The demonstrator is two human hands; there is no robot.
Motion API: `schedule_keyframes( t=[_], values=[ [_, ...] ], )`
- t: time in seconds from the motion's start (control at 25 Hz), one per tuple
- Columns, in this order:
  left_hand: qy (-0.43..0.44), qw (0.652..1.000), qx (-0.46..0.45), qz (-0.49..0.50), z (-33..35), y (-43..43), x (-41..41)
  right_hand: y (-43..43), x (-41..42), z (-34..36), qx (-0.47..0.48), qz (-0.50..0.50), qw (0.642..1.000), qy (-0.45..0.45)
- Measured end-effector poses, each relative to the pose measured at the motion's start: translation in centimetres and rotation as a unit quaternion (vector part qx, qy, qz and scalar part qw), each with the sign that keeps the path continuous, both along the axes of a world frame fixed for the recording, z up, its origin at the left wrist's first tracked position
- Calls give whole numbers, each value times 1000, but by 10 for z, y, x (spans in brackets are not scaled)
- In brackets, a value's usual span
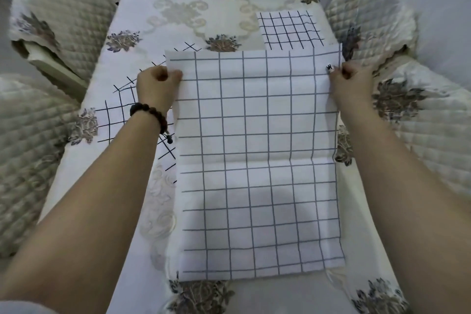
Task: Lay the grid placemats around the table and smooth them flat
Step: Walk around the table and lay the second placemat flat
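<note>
Placemat (254, 160) pinched at far corners: left hand (158, 84), right hand (350, 81); near edge seemingly resting on table (142, 20).

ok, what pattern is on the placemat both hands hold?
The placemat is white with a thin grey grid; head view shows it best.

A flowered cloth (183, 10) covers the worktop (107, 201); on it a grid mat (290, 29) lies flat at the far right; a second mat (114, 120) lies left, partly hidden.
</note>
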State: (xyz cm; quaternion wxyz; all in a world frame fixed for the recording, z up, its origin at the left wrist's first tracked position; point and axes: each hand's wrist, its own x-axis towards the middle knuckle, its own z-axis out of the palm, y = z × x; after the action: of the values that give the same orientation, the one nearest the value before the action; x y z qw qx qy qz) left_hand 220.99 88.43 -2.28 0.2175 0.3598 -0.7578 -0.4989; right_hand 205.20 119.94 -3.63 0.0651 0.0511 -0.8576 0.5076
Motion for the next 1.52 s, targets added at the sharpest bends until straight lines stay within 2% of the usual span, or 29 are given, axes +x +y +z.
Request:
schedule_keyframes(
  t=[0.2, 0.36, 0.4, 0.52, 0.68, 0.76, 0.8, 0.84, 0.92, 1.0, 1.08, 1.28, 1.52],
  values=[
    [3, 998, 61, -9, -31, 1, 16, 8, 17, -29, -4, 7, 999, -43],
    [1, 999, 46, -14, -38, 10, 34, 18, 41, -29, 80, 14, 996, -25],
    [0, 999, 49, -12, -38, 12, 40, 20, 51, -26, 77, 15, 996, -34],
    [-22, 995, 89, -31, -39, 15, 60, 29, 85, -21, -58, 36, 989, -133],
    [11, 979, 188, -84, -47, 24, 101, 48, 126, -30, -288, 19, 910, -297],
    [28, 973, 205, -97, -56, 32, 124, 61, 142, -37, -348, -14, 869, -351],
    [29, 973, 205, -102, -60, 36, 134, 67, 149, -42, -356, -28, 859, -366],
    [24, 973, 205, -107, -64, 40, 145, 72, 156, -47, -344, -43, 861, -372],
    [-4, 972, 209, -103, -73, 45, 164, 82, 168, -56, -277, -66, 889, -358],
    [-32, 972, 215, -90, -80, 52, 181, 89, 181, -66, -197, -64, 920, -332],
    [-51, 971, 220, -78, -84, 61, 191, 95, 190, -76, -145, -51, 936, -316],
    [-111, 967, 216, -75, -96, 71, 206, 108, 206, -95, -48, -46, 955, -290],
    [-192, 950, 207, -132, -90, 81, 217, 114, 222, -102, 57, -28, 962, -264]
  ],
)
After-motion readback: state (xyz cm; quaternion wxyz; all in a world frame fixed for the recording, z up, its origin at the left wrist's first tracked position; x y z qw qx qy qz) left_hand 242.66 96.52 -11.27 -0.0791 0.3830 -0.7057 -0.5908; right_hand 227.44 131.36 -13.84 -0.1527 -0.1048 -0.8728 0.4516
